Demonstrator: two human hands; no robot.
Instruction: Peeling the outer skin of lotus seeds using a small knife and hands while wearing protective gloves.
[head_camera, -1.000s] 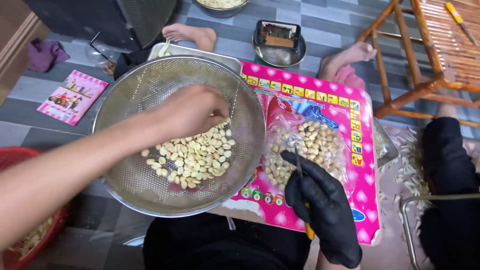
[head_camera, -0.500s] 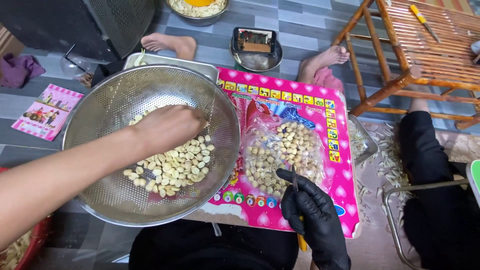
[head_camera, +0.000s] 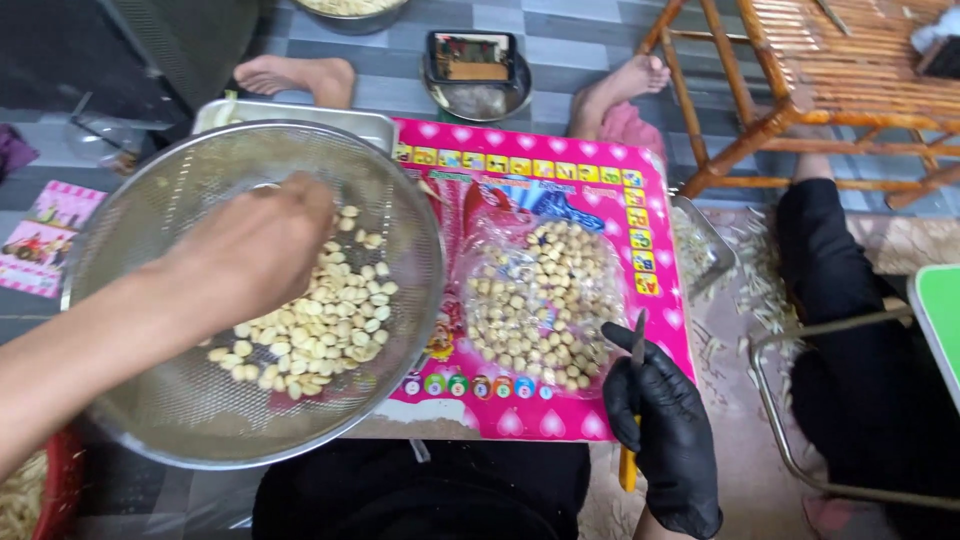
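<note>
- Under the fingers (head_camera: 310, 215) of the bare left hand (head_camera: 250, 250), a heap of pale peeled seeds (head_camera: 320, 325) lies on the mesh of a wide metal sieve (head_camera: 180, 400); the fingers curl down into the upper edge of the heap, though I cannot tell from this view whether they pinch any seed.
- Right of that hand, a clear plastic bag (head_camera: 540, 300) of rounder, tan seeds rests flat on a pink printed board (head_camera: 600, 170) that serves as the table.
- Just below and right of the bag, the right hand (head_camera: 665, 430), in a black glove, is clenched around a small knife with a yellow handle (head_camera: 628, 470); its blade (head_camera: 638, 340) points up toward the bag's edge.
- Judging by this, the step in hand looks like sorting or spreading the peeled seeds in the sieve while the knife hand waits.
- A next move would seem to call for a light touch of the left fingers, so seeds stay inside the sieve's rim, and for the blade to be kept off the thin plastic.
- Beyond the fingers, past the board's far edge, sit a metal tray (head_camera: 300, 112), a small steel bowl (head_camera: 478, 95), another person's bare feet (head_camera: 290, 75) on the tiled floor, and a bamboo chair (head_camera: 800, 90) at far right.
</note>
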